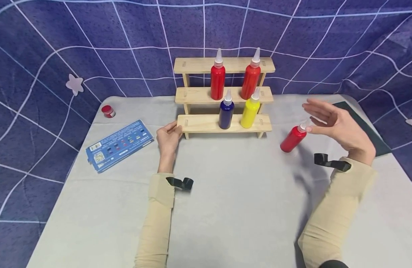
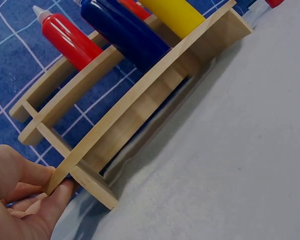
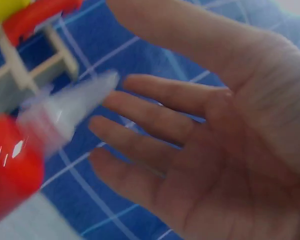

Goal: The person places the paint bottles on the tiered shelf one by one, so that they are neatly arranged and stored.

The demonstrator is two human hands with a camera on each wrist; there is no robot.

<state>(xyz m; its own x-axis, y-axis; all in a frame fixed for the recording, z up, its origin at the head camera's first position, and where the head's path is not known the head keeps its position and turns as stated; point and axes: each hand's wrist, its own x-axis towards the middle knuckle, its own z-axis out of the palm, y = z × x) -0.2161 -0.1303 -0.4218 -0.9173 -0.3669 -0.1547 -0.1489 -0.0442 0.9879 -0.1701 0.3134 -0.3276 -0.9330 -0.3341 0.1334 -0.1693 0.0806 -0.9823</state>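
Note:
A three-tier wooden stand [image 1: 192,124] bears several squeeze bottles with pointed clear nozzles. My left hand [image 1: 168,139] pinches the left end of its lowest step, thumb and fingers on either face of the board [image 2: 60,175]. Two red bottles [image 1: 217,80] stand on the middle step; a dark blue bottle [image 1: 226,114] and a yellow bottle [image 1: 249,113] stand on the lowest. To the right of the stand, another red bottle [image 1: 292,139] leans on the table. Fingers spread, my right hand [image 1: 343,124] is beside its nozzle [image 3: 85,100], palm facing the bottle.
A blue printed box [image 1: 120,145] lies flat at the left, with a small red-lidded jar [image 1: 108,111] behind it. Under the right hand's far side is a dark green sheet [image 1: 373,132]. A blue gridded cloth [image 1: 132,29] hangs behind the white-covered table [image 1: 233,208].

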